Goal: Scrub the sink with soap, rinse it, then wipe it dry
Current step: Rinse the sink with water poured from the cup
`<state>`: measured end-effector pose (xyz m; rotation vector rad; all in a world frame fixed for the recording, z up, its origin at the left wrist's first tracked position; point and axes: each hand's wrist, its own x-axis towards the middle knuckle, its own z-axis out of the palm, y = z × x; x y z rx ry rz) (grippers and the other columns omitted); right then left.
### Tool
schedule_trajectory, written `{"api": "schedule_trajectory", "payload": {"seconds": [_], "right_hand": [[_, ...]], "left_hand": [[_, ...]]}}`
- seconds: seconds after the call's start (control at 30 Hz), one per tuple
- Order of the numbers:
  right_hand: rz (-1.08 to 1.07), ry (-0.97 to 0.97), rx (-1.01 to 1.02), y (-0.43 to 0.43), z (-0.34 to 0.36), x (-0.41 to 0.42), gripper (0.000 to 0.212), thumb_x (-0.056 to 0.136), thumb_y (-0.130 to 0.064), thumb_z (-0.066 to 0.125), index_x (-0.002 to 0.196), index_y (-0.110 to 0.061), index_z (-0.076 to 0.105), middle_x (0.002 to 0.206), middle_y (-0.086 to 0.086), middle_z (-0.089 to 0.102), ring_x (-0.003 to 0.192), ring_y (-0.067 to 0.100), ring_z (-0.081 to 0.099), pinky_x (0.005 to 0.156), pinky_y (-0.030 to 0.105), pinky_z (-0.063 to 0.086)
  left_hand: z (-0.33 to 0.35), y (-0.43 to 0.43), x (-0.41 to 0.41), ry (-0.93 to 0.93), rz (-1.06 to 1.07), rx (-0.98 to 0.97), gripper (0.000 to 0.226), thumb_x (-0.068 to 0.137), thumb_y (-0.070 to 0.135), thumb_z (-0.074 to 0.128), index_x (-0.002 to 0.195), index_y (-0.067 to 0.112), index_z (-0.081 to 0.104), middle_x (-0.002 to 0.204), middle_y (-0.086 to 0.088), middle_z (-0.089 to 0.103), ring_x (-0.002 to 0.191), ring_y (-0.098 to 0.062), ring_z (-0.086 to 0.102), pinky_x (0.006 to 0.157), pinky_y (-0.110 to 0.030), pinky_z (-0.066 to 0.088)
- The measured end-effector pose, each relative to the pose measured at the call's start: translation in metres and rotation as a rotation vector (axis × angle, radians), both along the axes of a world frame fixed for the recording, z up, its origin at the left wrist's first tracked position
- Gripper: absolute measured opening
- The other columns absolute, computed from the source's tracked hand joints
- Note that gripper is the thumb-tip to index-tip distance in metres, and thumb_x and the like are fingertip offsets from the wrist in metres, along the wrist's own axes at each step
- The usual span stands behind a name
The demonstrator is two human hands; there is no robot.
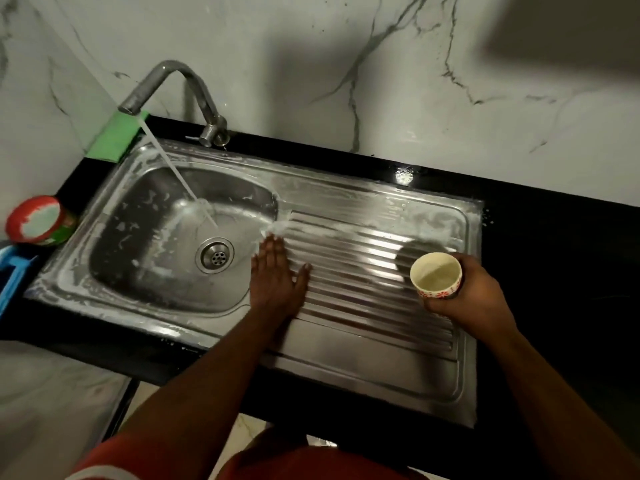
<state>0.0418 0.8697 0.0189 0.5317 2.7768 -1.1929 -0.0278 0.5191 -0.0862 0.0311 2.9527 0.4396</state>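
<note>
Left to centre, sunk in the black tabletop point(536, 237): steel sink point(346, 372), rigid and fixed, streaked with suds point(311, 233) under the running tap point(173, 72), so probably slick to the touch. Just right of the basin point(114, 258), left hand point(277, 278) flat on the ribbed drainboard point(363, 296), fingers point(273, 249) straight and close together. Further right, right hand point(467, 296) wrapped round a small cup point(436, 275), fingers curled on its wall; light, likely brittle, slippery when wet, best held round the body

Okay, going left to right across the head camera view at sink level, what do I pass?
Red tub → sink drain → left hand → cup, held in the right hand.
</note>
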Motion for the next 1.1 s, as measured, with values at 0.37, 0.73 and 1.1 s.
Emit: {"api": "schedule_trajectory", "payload": {"seconds": [0.37,0.73,1.1], "right_hand": [[0.175,-0.073,0.471,-0.062,0.008,-0.04,0.087,0.055,-0.05,0.086,0.129,-0.021,0.051,0.124,0.006,0.06,0.114,0.035,0.058,0.088,0.046,0.054],[-0.217,0.234,-0.365,-0.058,-0.014,-0.023,0.086,0.046,-0.038,0.1,0.122,-0.031,0.059,0.11,-0.008,0.072,0.098,0.009,0.07,0.081,0.02,0.055],[0.009,-0.076,0.653,0.013,0.017,-0.018,0.087,0.062,-0.052,0.085,0.136,-0.023,0.05,0.13,0.006,0.057,0.121,0.035,0.051,0.093,0.052,0.049]], "left_hand": [[0.005,0.078,0.023,0.089,-0.47,0.053,0.085,0.104,0.059,0.037,0.166,0.007,0.011,0.175,-0.012,0.006,0.162,-0.027,0.001,0.13,-0.05,0.009],[0.015,0.041,0.02,0.129,-0.316,0.124,0.08,0.108,0.055,0.028,0.167,0.01,0.0,0.175,-0.008,-0.006,0.161,-0.019,-0.01,0.13,-0.038,-0.006],[0.008,0.161,0.006,0.074,-0.667,0.084,0.082,0.101,0.051,0.048,0.165,0.007,0.021,0.174,-0.014,0.013,0.161,-0.033,0.004,0.128,-0.052,0.01]]}}
